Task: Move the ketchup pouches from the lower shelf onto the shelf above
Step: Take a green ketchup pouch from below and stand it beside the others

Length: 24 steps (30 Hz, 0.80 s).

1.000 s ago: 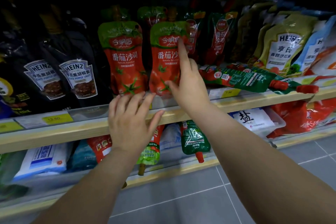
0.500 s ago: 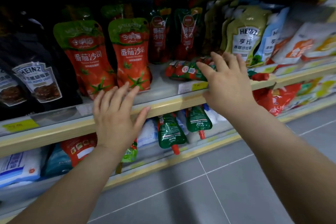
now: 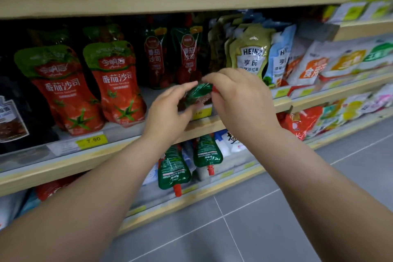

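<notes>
While both my hands pinch green ketchup pouch [image 3: 198, 91] over upper shelf [image 3: 204, 125] front edge: left grip [image 3: 170, 110] holds near-left end, right grip [image 3: 236, 100] holds far-right capped end; long axis slants left-right.

- Left of the left hand [image 3: 168, 112], two upright red ketchup pouches [image 3: 119, 83] fill the upper shelf [image 3: 119, 134] front; a bare strip of shelf lies between them and the hand.
- Behind both hands, dark upright pouches [image 3: 187, 55] block the back.
- Just right of the right hand [image 3: 240, 100], Heinz pouches [image 3: 253, 53] crowd close.
- Between the hands, a green pouch [image 3: 198, 93] takes the gap.
- Below the hands, two green pouches [image 3: 173, 170] hang over the lower shelf's edge [image 3: 191, 198]; the floor [image 3: 265, 219] in front is open.
</notes>
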Each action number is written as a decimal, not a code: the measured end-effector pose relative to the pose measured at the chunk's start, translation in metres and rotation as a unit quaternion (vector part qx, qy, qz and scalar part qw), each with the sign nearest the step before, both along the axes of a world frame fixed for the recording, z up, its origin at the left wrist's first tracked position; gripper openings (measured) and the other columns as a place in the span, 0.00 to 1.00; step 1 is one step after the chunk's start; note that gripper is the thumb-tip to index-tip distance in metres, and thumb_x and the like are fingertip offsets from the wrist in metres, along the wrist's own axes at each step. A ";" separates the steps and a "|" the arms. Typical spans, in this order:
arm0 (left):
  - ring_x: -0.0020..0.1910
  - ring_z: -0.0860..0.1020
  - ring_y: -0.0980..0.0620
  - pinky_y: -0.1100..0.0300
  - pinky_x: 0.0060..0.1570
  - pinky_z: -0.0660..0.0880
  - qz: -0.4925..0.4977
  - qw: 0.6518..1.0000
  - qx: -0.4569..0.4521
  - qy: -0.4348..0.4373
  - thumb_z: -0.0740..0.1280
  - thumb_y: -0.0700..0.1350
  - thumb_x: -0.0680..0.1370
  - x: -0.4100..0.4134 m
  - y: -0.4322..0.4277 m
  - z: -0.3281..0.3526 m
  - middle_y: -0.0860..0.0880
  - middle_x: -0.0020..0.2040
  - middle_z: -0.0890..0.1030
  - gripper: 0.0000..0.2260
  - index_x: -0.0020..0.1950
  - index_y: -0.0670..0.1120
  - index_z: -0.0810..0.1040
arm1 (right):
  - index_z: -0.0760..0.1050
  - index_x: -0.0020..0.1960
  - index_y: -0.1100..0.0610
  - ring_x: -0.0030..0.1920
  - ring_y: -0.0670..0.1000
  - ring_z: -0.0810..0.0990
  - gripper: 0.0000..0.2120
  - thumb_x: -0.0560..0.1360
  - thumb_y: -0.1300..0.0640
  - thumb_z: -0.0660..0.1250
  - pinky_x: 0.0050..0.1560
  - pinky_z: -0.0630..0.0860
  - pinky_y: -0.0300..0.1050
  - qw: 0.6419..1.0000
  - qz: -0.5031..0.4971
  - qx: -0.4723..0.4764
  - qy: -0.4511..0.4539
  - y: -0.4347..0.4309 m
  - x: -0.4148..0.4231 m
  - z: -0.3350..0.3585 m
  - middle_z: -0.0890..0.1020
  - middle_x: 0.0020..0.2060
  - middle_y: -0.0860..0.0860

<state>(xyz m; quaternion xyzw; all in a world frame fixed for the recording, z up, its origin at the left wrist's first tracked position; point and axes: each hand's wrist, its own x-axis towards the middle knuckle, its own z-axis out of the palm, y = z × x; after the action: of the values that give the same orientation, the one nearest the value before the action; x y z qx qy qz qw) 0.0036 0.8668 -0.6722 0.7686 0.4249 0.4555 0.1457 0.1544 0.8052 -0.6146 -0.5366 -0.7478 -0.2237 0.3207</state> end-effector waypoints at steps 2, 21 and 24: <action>0.58 0.74 0.60 0.75 0.55 0.66 -0.013 1.000 -0.016 -0.006 0.71 0.46 0.73 -0.003 0.004 0.003 0.59 0.58 0.76 0.20 0.65 0.56 0.75 | 0.70 0.67 0.59 0.56 0.58 0.76 0.23 0.72 0.64 0.66 0.55 0.74 0.51 0.996 0.029 0.018 0.084 0.000 -0.001 -0.004 0.78 0.57 0.57; 0.62 0.74 0.55 0.57 0.63 0.71 0.006 0.986 -0.161 -0.050 0.68 0.49 0.76 -0.040 0.009 0.010 0.48 0.66 0.74 0.27 0.72 0.51 0.64 | 0.44 0.76 0.45 0.59 0.55 0.72 0.42 0.73 0.58 0.69 0.57 0.74 0.55 0.950 0.049 -0.151 0.270 0.066 -0.055 -0.060 0.71 0.61 0.57; 0.61 0.73 0.53 0.55 0.60 0.69 0.107 0.993 -0.017 0.038 0.67 0.56 0.75 -0.064 -0.011 -0.010 0.52 0.64 0.77 0.23 0.69 0.53 0.69 | 0.45 0.76 0.44 0.56 0.55 0.74 0.43 0.73 0.55 0.71 0.54 0.75 0.51 0.952 0.034 -0.149 0.265 0.071 -0.056 -0.062 0.71 0.60 0.56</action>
<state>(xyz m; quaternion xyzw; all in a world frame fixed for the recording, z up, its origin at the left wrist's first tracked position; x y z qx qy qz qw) -0.0607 0.8562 -0.6824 0.7329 0.5179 0.4313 0.0929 0.0985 0.8767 -0.6768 -0.5928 -0.6782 0.0517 0.4313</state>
